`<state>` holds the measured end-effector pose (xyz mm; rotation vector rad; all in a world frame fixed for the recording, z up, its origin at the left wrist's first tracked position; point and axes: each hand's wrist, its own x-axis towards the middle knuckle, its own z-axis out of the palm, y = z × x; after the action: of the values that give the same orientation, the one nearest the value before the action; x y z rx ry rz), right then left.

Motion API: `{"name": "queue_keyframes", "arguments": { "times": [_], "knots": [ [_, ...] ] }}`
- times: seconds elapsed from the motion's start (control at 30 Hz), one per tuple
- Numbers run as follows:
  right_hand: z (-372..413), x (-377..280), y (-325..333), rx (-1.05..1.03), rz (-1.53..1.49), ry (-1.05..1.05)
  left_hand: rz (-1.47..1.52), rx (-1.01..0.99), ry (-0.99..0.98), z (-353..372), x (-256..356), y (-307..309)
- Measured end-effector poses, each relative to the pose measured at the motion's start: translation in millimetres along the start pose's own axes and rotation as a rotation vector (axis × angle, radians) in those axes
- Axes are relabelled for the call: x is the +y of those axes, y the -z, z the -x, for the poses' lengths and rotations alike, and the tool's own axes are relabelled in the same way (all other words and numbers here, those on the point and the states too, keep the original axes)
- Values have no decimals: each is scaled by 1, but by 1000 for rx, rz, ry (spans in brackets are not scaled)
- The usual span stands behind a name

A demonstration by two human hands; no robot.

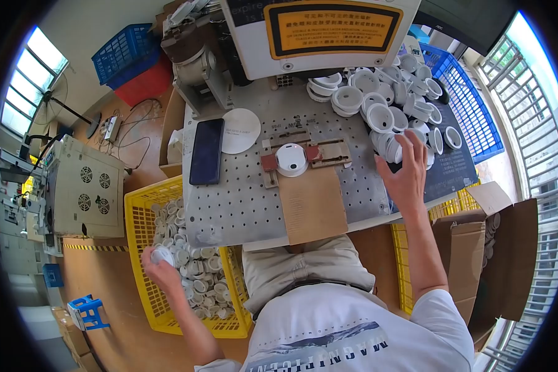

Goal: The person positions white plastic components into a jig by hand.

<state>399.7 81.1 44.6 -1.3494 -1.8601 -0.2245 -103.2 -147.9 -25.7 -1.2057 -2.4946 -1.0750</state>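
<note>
My left hand [160, 268] is closed on a white round part [162, 255] above the yellow basket [144, 291], which holds many similar white parts. At the right of the metal table [229, 214], my right hand [405, 170] reaches over the pile of white rings [379, 116], its fingers spread and touching a few rings at the near edge. Whether it grips one is hard to see; the fingers are apart. A white disc [292, 160] sits between two red blocks of the fixture [270, 162] at the table's middle, with a cardboard strip [313, 204] below it.
A dark phone [207, 152] lies beside a white round sheet [240, 131] on the table's left. The machine with a warning label [328, 28] overhangs the back. A blue basket [477, 118] stands behind the pile. An open cardboard box [468, 248] is at the right.
</note>
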Motion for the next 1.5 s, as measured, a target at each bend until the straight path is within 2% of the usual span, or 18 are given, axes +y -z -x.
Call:
{"name": "queue_keyframes", "arguments": {
  "times": [0.07, 0.13, 0.17, 0.37, 0.57, 0.73, 0.77, 0.8, 0.87, 0.9, 0.97, 1.0, 1.13, 1.2, 1.27, 1.33, 1.43, 1.5],
  "knots": [
    [-3, 14, 12, -154, 286, -130, -118, 79, -6, -6, -44, 18],
    [0, 32, 15, -249, 274, -157, -239, 144, 83, -11, -66, 30],
    [1, 40, 15, -349, 265, -171, -243, 147, 80, -13, -59, 32],
    [5, 58, 11, -304, 173, -141, 25, 10, 19, -28, -3, 2],
    [-3, 63, 15, -328, 84, -141, 219, -177, -338, -32, 127, -61],
    [-9, 46, 38, -272, 16, -142, 208, -356, -789, -12, 242, -127],
    [-10, 32, 45, -296, -87, -184, 202, -381, -857, -6, 261, -141],
    [-11, 21, 50, -316, -185, -230, 217, -384, -862, 0, 271, -154],
    [-4, 5, 48, -391, -284, -147, 33, -395, -986, 15, 288, -181],
    [-1, -3, 47, -465, -353, -152, 55, -407, -1002, 21, 290, -187],
    [8, -12, 39, -540, -414, -171, 11, -543, -1036, 31, 284, -189],
    [13, -13, 32, -576, -420, -129, -1, -476, -1099, 41, 283, -179],
    [20, -37, 8, -661, -426, -17, 156, -549, -1094, 62, 240, -136],
    [20, -43, 3, -636, -434, 19, 179, -468, -787, 48, 199, -123],
    [17, -46, -1, -612, -440, 65, 140, -406, -739, 33, 174, -110],
    [15, -45, -4, -709, -409, 187, 102, -339, -688, 27, 164, -102],
    [14, -61, -8, -750, -217, 146, 102, -335, -660, 26, 159, -98],
    [14, -67, -7, -745, -240, 142, 98, -326, -640, 27, 160, -99]
  ]
}}
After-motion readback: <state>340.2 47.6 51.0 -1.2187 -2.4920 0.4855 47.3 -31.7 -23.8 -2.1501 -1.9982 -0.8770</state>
